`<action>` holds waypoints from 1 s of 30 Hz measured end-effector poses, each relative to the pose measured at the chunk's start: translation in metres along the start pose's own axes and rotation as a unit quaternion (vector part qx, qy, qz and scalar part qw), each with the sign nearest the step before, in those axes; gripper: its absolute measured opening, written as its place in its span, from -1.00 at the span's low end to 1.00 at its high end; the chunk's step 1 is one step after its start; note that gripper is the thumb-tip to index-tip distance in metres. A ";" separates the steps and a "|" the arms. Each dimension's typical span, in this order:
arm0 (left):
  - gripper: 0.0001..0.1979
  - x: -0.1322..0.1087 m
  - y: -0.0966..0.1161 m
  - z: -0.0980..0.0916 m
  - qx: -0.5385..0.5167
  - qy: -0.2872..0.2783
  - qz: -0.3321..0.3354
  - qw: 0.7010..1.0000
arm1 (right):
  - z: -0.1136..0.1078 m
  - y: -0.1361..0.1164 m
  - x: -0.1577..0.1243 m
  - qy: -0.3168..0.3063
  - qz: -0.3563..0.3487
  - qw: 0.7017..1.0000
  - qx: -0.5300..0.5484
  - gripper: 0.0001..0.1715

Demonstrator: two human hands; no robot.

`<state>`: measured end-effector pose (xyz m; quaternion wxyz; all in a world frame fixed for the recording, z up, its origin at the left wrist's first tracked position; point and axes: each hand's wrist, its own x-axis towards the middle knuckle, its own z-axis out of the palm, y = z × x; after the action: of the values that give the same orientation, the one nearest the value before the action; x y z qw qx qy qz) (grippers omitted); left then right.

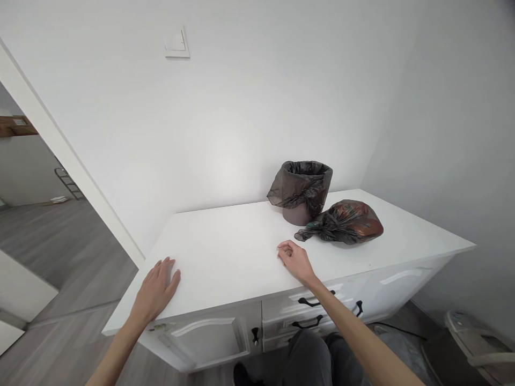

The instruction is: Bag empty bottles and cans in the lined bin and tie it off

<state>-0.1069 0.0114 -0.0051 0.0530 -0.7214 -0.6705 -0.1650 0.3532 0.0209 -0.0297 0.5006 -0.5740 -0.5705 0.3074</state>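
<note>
My left hand [157, 289] lies flat on the left end of the white cabinet top [217, 252], fingers stretched out and nothing under them that I can see. My right hand [296, 261] rests near the front middle of the top with its fingers curled in toward the thumb; no object shows in it. Just beyond it lies a knotted black plastic bag [350, 222], filled, with reddish and green contents showing through. Behind that stands a small bin [296, 214] lined with a black trash bag [303, 185], its edges folded over the rim. Neither hand touches these.
Below the top are cabinet doors [209, 338] and drawers with black handles [308, 321]. A light switch [177, 44] is on the wall behind. To the left a doorway opens onto grey flooring [48, 236]. A grey plastic container [475, 343] stands at the lower right.
</note>
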 end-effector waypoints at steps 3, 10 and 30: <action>-0.34 0.001 0.000 0.000 0.003 0.004 -0.002 1.000 | -0.002 -0.003 -0.001 -0.002 0.004 1.000 -0.005 -0.81; -0.33 0.004 -0.004 0.005 -0.002 0.005 -0.006 1.000 | -0.003 -0.002 0.001 -0.007 0.005 1.000 -0.002 -0.81; -0.23 0.003 0.002 -0.003 -0.028 -0.017 -0.041 0.999 | -0.003 -0.007 0.001 -0.026 0.023 0.998 0.053 -0.77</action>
<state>-0.1052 0.0130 -0.0010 0.0145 -0.6975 -0.6951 -0.1736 0.3539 0.0196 -0.0217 0.5082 -0.5514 -0.5526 0.3637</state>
